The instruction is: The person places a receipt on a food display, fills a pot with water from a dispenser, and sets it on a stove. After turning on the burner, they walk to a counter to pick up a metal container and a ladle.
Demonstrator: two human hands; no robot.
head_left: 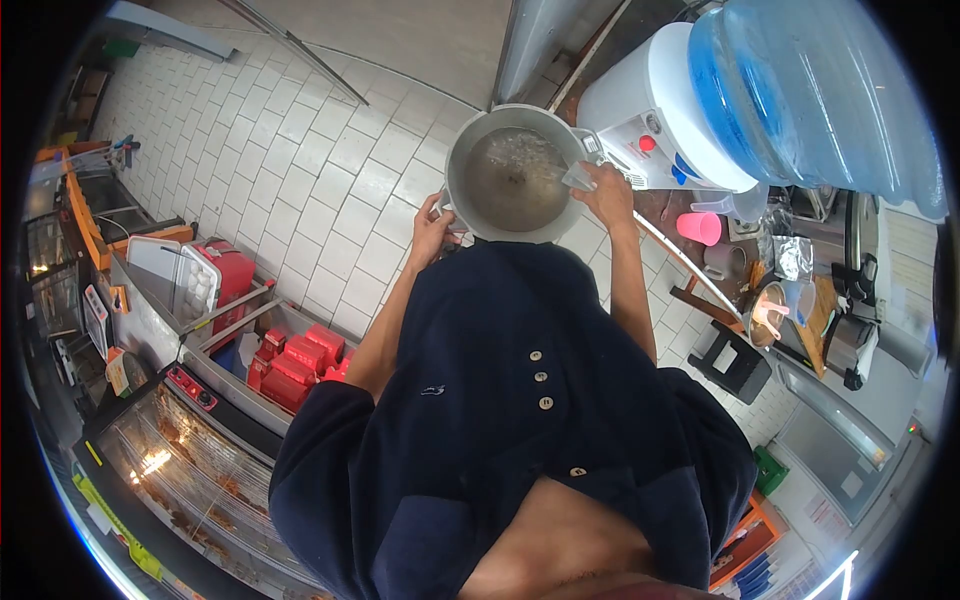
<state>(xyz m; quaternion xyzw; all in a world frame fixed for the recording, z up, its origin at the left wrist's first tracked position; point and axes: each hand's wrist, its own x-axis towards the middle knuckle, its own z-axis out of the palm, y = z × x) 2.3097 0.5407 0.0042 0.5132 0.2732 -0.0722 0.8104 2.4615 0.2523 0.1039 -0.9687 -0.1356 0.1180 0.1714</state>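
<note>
A large grey metal pot [465, 130] is held out in front of my body, with cloudy, brownish liquid [515, 180] in it. My left hand [432, 228] is closed at the pot's left side, by its loop handle. At the right rim, my right hand [606, 195] has its fingers bent over the edge. A small translucent greyish piece [578, 178] shows by its fingertips, over the inside of the pot; I cannot tell what it is. The pot's right side is close to a white water dispenser [630, 100].
A large blue water bottle [790, 100] tops the dispenser. A pink cup [699, 228] and clear jug [735, 205] stand on the right counter, with a black stool [730, 362] below. Left are red packages [300, 365] and a glass-fronted display case [180, 460]. Tiled floor [330, 190] lies ahead.
</note>
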